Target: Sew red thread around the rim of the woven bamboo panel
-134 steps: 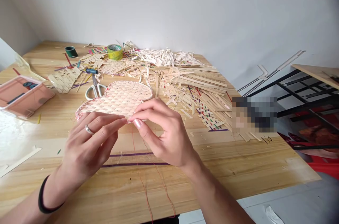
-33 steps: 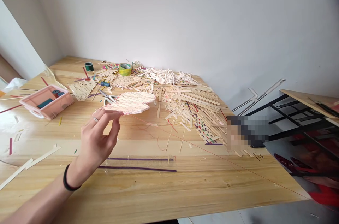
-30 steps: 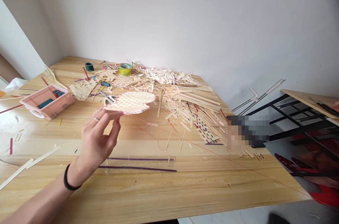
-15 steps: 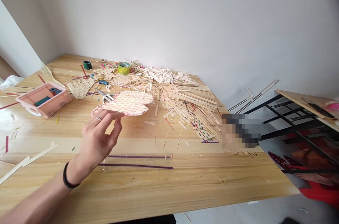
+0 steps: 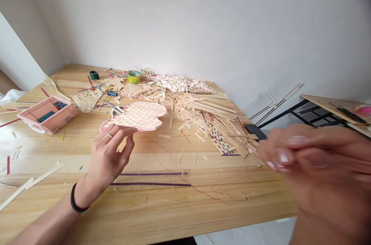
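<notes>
My left hand, with a ring and a black wristband, is closed on the near edge of a pale woven heart-shaped piece with red stitching along its rim. The piece is held above the table. Close to the camera at the right, my right hand is slightly blurred, its fingers pinched together; what they hold, if anything, cannot be made out. A thin red thread trails over the table between the two hands. Behind the woven piece lie scissors with pale handles.
A pink box with thread spools stands at the left. Heaped bamboo strips and shavings cover the back, with a yellow tape roll and a green roll. Two purple strips lie in front. A black-framed rack stands right.
My right hand has come into view at the right, pinched. The red thread now stretches further across the table toward the right. My left hand keeps the woven piece nearly in place.
</notes>
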A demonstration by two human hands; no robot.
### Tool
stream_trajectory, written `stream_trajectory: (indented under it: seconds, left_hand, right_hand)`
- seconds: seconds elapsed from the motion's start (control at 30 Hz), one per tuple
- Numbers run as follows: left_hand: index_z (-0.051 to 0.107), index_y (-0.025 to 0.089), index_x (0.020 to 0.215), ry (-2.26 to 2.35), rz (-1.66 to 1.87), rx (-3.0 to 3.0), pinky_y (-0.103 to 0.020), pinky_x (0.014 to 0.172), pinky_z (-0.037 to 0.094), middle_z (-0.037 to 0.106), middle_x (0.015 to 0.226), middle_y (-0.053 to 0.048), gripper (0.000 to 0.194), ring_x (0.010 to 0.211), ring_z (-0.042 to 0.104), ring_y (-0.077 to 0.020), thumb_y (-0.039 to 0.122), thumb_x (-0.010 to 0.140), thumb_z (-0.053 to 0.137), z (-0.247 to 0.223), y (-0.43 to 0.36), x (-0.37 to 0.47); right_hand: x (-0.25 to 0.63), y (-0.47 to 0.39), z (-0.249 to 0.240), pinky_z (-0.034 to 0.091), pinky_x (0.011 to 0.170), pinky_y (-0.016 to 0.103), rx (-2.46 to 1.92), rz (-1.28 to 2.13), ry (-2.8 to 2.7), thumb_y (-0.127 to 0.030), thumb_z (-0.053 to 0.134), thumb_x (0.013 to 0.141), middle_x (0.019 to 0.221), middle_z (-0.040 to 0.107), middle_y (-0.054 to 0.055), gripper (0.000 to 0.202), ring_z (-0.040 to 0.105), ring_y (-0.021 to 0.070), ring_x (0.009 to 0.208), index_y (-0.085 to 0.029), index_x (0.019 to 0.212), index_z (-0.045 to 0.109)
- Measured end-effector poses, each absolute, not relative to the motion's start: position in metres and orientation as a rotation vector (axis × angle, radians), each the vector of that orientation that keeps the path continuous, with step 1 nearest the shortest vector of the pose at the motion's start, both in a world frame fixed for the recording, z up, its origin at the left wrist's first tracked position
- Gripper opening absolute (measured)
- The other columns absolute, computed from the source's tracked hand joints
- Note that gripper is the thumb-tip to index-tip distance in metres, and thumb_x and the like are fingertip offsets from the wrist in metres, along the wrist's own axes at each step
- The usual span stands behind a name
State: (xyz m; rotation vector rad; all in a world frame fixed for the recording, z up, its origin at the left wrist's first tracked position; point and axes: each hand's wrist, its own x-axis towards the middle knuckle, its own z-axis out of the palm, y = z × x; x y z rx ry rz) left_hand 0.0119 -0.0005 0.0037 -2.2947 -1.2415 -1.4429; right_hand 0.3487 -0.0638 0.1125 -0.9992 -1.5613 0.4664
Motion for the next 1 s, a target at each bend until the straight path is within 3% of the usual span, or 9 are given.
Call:
stream_trajectory:
  seconds: [0.1, 0.23, 0.43, 0.6, 0.77, 1.0]
  left_hand:
    - [0.066, 0.025, 0.114, -1.247, -1.44, -2.303, -0.034, 0.087, 0.055, 0.076, 0.099, -0.002, 0.028, 0.09, 0.073, -0.0186, 0.006, 0.095, 0.06, 0.003, -0.002, 0.012]
    - [0.067, 0.024, 0.113, -1.245, -1.437, -2.306, -0.034, 0.087, 0.055, 0.076, 0.099, -0.002, 0.028, 0.09, 0.072, -0.019, 0.004, 0.094, 0.061, 0.004, -0.003, 0.013]
    - [0.066, 0.022, 0.112, -1.214, -1.396, -2.318, -0.033, 0.082, 0.053, 0.074, 0.095, -0.002, 0.028, 0.086, 0.069, -0.0184, 0.002, 0.092, 0.065, 0.004, -0.004, 0.014]
    - [0.066, 0.021, 0.112, -1.159, -1.412, -2.374, -0.033, 0.082, 0.053, 0.075, 0.096, -0.002, 0.031, 0.087, 0.069, -0.018, -0.001, 0.091, 0.066, 0.005, -0.005, 0.016]
    - [0.066, 0.02, 0.114, -1.137, -1.397, -2.414, -0.034, 0.087, 0.055, 0.075, 0.102, -0.003, 0.032, 0.095, 0.071, -0.0177, -0.002, 0.091, 0.065, 0.009, -0.008, 0.017]
    - [0.065, 0.021, 0.116, -1.136, -1.353, -2.467, -0.034, 0.092, 0.057, 0.078, 0.107, -0.003, 0.032, 0.102, 0.073, -0.0176, 0.0, 0.092, 0.065, 0.011, -0.01, 0.018]
  right_hand:
    - [0.309, -0.051, 0.105, 0.049, 0.055, 0.029, -0.932, 0.592, -1.655, -0.029, 0.076, 0.099, 0.08, 0.067, 0.003, 0.003, 0.061, 0.0144, 0.067, -0.03, 0.099, 0.078]
    - [0.278, -0.04, 0.097, 0.054, 0.067, 0.026, -0.93, 0.608, -1.839, -0.019, 0.071, 0.1, 0.086, 0.071, 0.001, 0.011, 0.066, 0.0135, 0.077, -0.028, 0.1, 0.077]
    - [0.248, -0.011, 0.082, 0.055, 0.077, 0.027, -0.981, 0.431, -1.97, -0.013, 0.064, 0.102, 0.095, 0.071, 0.002, 0.016, 0.067, 0.0144, 0.086, -0.023, 0.11, 0.074]
    - [0.236, 0.002, 0.062, 0.053, 0.075, 0.024, -0.962, 0.472, -1.956, -0.008, 0.063, 0.1, 0.092, 0.068, 0.001, 0.013, 0.063, 0.0116, 0.08, -0.019, 0.099, 0.069]
    - [0.237, 0.008, 0.045, 0.054, 0.081, 0.025, -0.882, 0.567, -1.911, -0.011, 0.065, 0.102, 0.095, 0.069, 0.002, 0.011, 0.067, 0.0128, 0.09, -0.019, 0.099, 0.072]
    - [0.231, 0.006, 0.03, 0.058, 0.08, 0.023, -0.744, 0.563, -1.737, -0.008, 0.073, 0.097, 0.091, 0.073, 0.001, 0.011, 0.07, 0.0115, 0.088, -0.017, 0.092, 0.074]
